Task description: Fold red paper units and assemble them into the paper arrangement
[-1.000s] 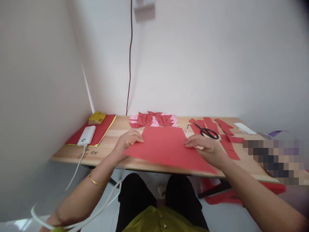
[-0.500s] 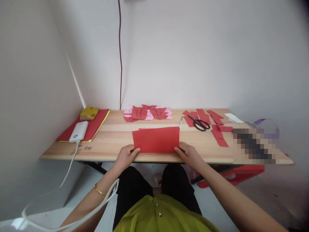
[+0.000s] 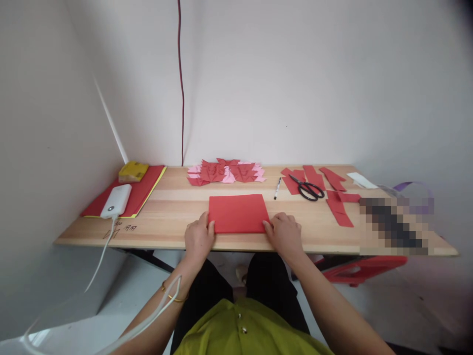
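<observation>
A folded sheet of red paper [image 3: 238,213] lies on the wooden table close to its front edge, fold side toward me. At its left edge my left hand [image 3: 199,237] is closed, thumb against the near left corner. My right hand [image 3: 286,235] grips the near right corner, its thumb on top and fingers curled. Beyond the paper sits a pile of folded red and pink paper pieces [image 3: 227,172]. To the right of the sheet are a pen [image 3: 277,188] and black-handled scissors [image 3: 308,188], which rest on red paper scraps [image 3: 340,212].
On the left, a white power bank [image 3: 116,200] with a cable and a yellow packet [image 3: 133,171] lie on a stack of red and yellow sheets [image 3: 146,190]. A white card [image 3: 362,180] and a blurred dark patch are at the right. The wall borders the table's back.
The red paper has come down flat onto the table and looks narrower and squarer. My hands have moved with it, the left one turning more upright along its side.
</observation>
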The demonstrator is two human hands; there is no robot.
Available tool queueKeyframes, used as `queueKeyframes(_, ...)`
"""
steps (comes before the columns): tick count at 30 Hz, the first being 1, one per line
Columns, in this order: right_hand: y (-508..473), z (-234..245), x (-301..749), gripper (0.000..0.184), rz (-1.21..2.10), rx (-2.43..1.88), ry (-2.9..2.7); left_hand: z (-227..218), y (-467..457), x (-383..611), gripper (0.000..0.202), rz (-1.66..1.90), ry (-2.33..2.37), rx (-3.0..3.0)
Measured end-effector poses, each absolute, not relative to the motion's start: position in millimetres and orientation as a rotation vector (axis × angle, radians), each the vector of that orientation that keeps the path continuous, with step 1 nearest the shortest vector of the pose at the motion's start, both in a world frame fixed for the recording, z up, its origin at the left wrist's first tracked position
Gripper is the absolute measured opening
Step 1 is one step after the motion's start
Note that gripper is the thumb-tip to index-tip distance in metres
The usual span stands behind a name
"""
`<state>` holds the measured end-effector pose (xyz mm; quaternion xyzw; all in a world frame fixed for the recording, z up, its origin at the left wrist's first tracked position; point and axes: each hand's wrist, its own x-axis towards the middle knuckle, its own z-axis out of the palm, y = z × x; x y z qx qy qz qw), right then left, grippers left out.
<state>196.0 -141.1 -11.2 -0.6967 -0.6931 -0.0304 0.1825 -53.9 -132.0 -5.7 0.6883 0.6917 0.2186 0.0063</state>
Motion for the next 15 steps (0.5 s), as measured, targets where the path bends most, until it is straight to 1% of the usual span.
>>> queueKeyframes(2, -140, -11, 196, 0.030, -0.081, -1.985, -1.968, -9, -132, -53, 0.038, 0.677, 2.184, 2.231)
queueKeyframes(8, -136, -7, 198, 0.033, -0.017, -1.996, -2.026, -17, -130, -54, 0.037, 0.830, 2.044, 2.297)
queueKeyframes(15, -128, -5, 203, 0.041, 0.032, -2.021, -2.089, -17, -130, -52, 0.033, 0.687, 2.149, 2.349)
